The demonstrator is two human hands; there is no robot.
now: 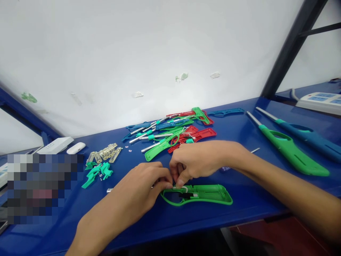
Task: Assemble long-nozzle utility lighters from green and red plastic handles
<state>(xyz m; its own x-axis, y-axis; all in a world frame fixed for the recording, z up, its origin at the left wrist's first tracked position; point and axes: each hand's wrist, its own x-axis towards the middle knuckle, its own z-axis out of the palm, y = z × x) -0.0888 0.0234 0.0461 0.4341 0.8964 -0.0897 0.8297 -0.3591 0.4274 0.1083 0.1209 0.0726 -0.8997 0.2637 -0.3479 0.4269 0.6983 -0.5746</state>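
A green lighter half-shell [213,193] lies open side up near the table's front edge. Inside it sits a black igniter piece [188,196], and a thin white wire [185,188] loops close by. My left hand [145,185] is closed on the shell's narrow front end, its fingertips hiding that part. From above, my right hand [198,161] pinches at the same spot, thumb and forefinger together beside the wire. What lies between those fingers is hidden. A metal tube tip [109,190] sticks out to the left of my left wrist.
Green, red and blue lighter halves with metal tubes [165,140] are heaped behind my hands. Clear fuel tanks [108,152] and teal triggers [98,172] lie left. Green [290,149] and blue [306,135] whole lighters rest right. A white earbud case [76,148] sits back left.
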